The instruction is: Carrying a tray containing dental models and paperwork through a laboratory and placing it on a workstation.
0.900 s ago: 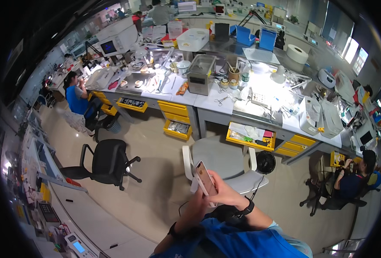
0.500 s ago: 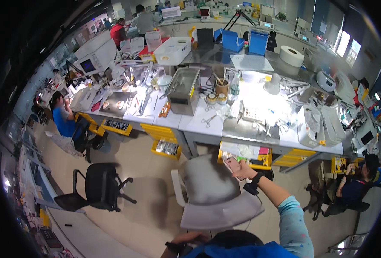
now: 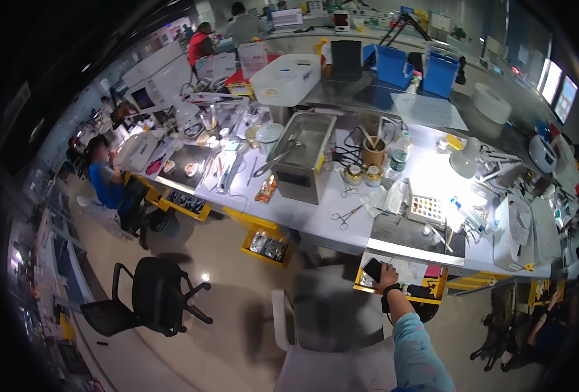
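Because the phone is flat and slim, the right hand takes it by one edge, its grip closed on the side nearer the wrist, which leaves most of the dark face bare and turned upward. The phone is over the left part of an open yellow drawer; whether its underside touches the things in there, I cannot tell. The left hand is out of sight, so I cannot say how its fingers stand. A black wristband sits just behind the grip, and below that a light-blue sleeve; the arm is outstretched, I suppose, because the grey chair fills the floor before the worktop.

The drawer juts out from under the worktop's edge, so its inside can be reached from above. Higher up, a lamp leans over the bright area, probably to light small work, with a tray of coloured spots in its glow. Scissor-handled tools lie flat near the front, seemingly for easy reach, while a brown pot keeps slim tools upright, saving room. Left of it stands a steel tank.
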A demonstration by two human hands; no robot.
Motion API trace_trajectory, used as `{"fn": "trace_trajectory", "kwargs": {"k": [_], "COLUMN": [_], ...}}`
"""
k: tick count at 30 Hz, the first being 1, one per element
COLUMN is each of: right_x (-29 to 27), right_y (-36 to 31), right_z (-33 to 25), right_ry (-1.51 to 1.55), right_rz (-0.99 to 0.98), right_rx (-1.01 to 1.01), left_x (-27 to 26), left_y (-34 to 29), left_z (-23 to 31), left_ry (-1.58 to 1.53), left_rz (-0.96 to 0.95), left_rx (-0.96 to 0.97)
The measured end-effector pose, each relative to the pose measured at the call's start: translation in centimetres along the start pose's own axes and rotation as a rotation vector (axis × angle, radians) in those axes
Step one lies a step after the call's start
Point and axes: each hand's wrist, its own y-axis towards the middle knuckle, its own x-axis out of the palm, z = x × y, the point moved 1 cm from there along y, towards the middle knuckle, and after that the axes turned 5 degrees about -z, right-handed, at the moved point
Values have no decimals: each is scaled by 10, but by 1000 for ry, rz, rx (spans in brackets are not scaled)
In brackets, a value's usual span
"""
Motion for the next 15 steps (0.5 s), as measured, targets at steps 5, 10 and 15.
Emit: {"fn": "trace_trajectory", "kwargs": {"k": [5, 10, 15], "right_x": [3, -26, -43], "right_y": [-8, -68, -154], "right_z": [-11, -32, -44], "right_ry": [4, 121, -72], "right_rz": [42, 112, -36], "right_rx": [86, 15, -264], "left_x": [-36, 10, -85], "left_y": [61, -38, -86], "left_z": [-36, -20, -73], "left_ry": [421, -229, 95], "left_rz": [36, 362, 441], "left_rx": [177, 473, 911]}}
